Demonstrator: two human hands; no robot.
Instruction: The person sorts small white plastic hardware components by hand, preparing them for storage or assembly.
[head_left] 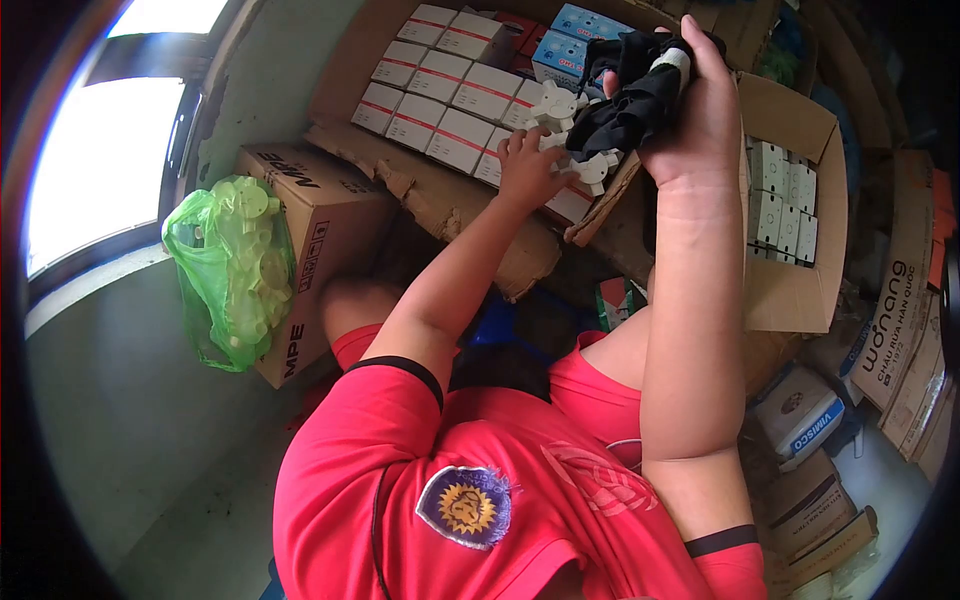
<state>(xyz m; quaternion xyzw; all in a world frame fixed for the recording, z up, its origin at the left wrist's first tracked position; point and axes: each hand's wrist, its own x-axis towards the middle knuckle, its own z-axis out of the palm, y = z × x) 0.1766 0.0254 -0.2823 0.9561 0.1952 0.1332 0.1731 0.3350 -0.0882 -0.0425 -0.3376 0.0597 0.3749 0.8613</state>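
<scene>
My left hand (528,172) reaches into a cardboard carton (420,195), its fingers apart and bent over the white boxes. Its thumb side lies against the loose white plastic fittings, round with short stubs; one white fitting (556,106) sits just beyond the fingertips, another (594,172) beside the thumb. My right hand (695,115) is raised over the carton's right side, closed around a crumpled black cloth bundle (625,115) with a pale band on it. Small white boxes (437,82) with red stripes stand in rows in the carton. The bundle hides part of the contents.
Blue boxes (570,45) stand at the carton's back. To the right, an open carton (790,290) holds white switch boxes (775,205). On the left, a green bag of fittings (235,265) rests against an MPE carton (325,215). Flattened cardboard (890,310) lies far right.
</scene>
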